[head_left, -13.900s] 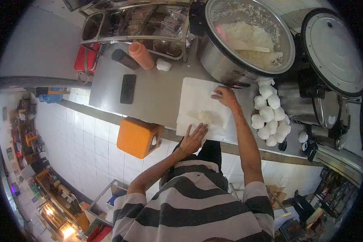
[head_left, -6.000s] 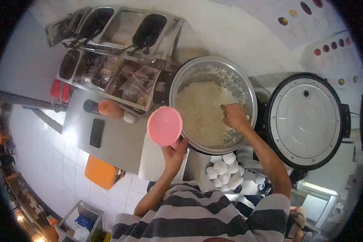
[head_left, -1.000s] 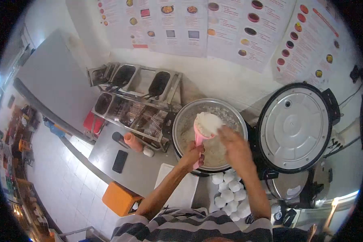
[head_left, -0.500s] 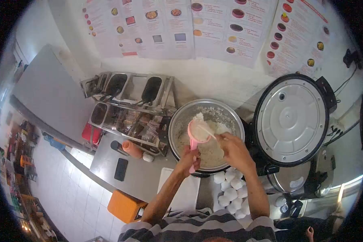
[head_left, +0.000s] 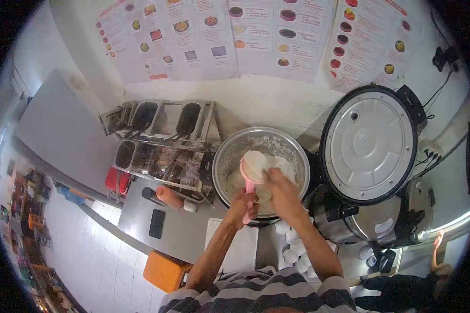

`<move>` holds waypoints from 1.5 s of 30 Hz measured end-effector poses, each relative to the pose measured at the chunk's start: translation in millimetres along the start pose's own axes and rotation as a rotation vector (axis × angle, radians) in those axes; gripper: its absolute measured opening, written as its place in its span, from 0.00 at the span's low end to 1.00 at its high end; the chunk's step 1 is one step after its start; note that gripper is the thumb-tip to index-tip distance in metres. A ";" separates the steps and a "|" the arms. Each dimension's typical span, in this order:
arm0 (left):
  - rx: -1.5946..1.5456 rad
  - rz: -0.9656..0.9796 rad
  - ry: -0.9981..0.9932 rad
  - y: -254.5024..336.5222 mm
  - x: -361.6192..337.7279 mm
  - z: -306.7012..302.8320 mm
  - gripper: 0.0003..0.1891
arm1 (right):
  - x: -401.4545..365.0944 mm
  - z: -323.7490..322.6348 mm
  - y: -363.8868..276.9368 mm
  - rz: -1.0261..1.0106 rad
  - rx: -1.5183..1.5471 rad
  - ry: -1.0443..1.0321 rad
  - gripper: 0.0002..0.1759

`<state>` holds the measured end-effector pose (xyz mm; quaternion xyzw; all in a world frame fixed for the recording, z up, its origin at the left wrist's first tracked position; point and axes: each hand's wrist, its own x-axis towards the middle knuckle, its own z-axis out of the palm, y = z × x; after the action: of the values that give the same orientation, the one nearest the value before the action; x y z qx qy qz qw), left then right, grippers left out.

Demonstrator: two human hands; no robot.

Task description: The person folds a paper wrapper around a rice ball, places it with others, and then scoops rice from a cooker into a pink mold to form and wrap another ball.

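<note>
My left hand (head_left: 243, 206) is closed around the handle of a pink scoop (head_left: 248, 184), held over a large metal pot (head_left: 222, 156). White rice (head_left: 255, 160) fills the scoop's round cup. My right hand (head_left: 282, 190), smeared by motion, is at the cup's right side. It grips a pale rice paddle, mostly lost in the blur and against the rice. More rice (head_left: 284, 164) lies in the pot and clings to its inner wall. Several white rounded bundles (head_left: 291, 255) sit below the pot, partly under my right forearm.
An open round lid (head_left: 368, 146) stands right of the pot, beside another cooker (head_left: 373, 221). Left are a rack of metal trays (head_left: 164, 117), an orange bottle (head_left: 168, 197) and a phone (head_left: 156, 223). A white board (head_left: 240, 242) lies in front. Another person's arm (head_left: 437, 248) shows at lower right.
The rice in the scoop's cup now looks fuller and smoother. My right hand has moved left, closer to the cup. The view has shifted slightly, and the other person's arm is raised.
</note>
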<state>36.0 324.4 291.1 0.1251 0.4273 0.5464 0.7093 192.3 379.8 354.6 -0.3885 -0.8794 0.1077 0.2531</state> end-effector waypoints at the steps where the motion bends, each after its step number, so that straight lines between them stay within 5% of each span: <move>1: 0.002 0.008 0.003 -0.1 -0.7 -2.1 0.06 | -7.9 4.7 -4.6 -0.001 0.053 -0.086 0.33; 7: -0.116 0.032 -0.106 -6.6 -17.0 -16.1 0.05 | -4.1 -14.5 42.1 -0.068 0.325 -0.122 0.28; 9: -0.136 0.045 -0.114 -8.9 -29.3 -9.3 0.05 | -0.9 17.1 63.5 0.018 0.044 -0.231 0.28; 12: -0.223 0.079 -0.121 -23.8 -54.2 -8.1 0.08 | -8.3 68.3 86.6 -0.152 0.117 -0.295 0.27; 13: -0.207 0.094 -0.128 -24.0 -69.5 -4.9 0.09 | -6.2 69.4 75.9 -0.213 0.202 -0.058 0.22; 14: -0.196 0.104 -0.132 -26.6 -82.8 -3.8 0.09 | -4.8 65.4 69.9 -0.228 0.216 -0.090 0.22; 16: -0.258 0.088 -0.118 -40.5 -108.5 -13.6 0.10 | -10.5 39.8 50.5 0.283 0.995 -0.250 0.18; 17: -0.248 0.092 -0.067 -47.0 -121.9 -18.1 0.11 | -21.8 36.3 49.0 0.307 1.218 -0.259 0.15; 22: -0.262 -0.091 0.048 -121.2 -148.3 -79.3 0.17 | -119.3 103.4 11.7 0.584 1.575 -0.347 0.21; 24: -0.124 -0.114 -0.074 -140.9 -158.0 -83.4 0.13 | -176.9 137.8 -21.0 1.029 2.078 -0.172 0.32; 25: 0.018 -0.148 -0.053 -158.8 -156.3 -82.6 0.14 | -198.5 145.6 -29.8 1.023 2.027 -0.218 0.39; 27: 0.147 -0.192 -0.043 -181.4 -159.5 -102.1 0.14 | -223.5 165.2 -30.7 1.119 2.028 -0.172 0.38; 29: 0.736 0.163 -0.075 -214.4 -162.3 -137.2 0.13 | -239.4 198.1 -30.7 1.181 1.834 -0.051 0.34; 30: 0.721 0.152 -0.078 -225.1 -164.2 -158.7 0.13 | -233.5 199.8 -38.1 1.035 1.800 -0.081 0.28; 32: 1.041 0.108 0.165 -240.0 -175.1 -214.7 0.14 | -237.9 237.2 -45.8 1.077 1.226 -0.322 0.23; 33: 1.025 0.113 0.355 -251.0 -177.4 -240.1 0.15 | -238.9 267.0 -52.9 1.087 1.217 -0.324 0.23; 35: 1.081 0.209 0.639 -262.9 -181.1 -282.7 0.18 | -246.3 319.5 -71.1 0.234 0.428 0.076 0.22; 38: 1.204 0.385 0.781 -272.7 -178.9 -332.5 0.19 | -250.0 332.8 -90.6 0.213 0.280 0.013 0.22; 41: 1.136 0.356 0.801 -294.4 -169.1 -367.8 0.19 | -214.9 265.7 -116.9 0.363 0.299 0.242 0.21; 44: 0.960 0.233 0.783 -292.0 -162.3 -364.3 0.16 | -149.0 181.9 -109.2 0.285 0.292 0.594 0.23; 45: 0.906 0.205 0.790 -288.1 -162.3 -359.9 0.14 | -115.0 146.0 -109.3 0.191 0.065 0.622 0.25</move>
<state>-44.9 -30.1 -35.6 0.2429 0.8340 0.3809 0.3169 112.0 222.2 231.3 -0.4753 -0.7155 0.0351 0.5107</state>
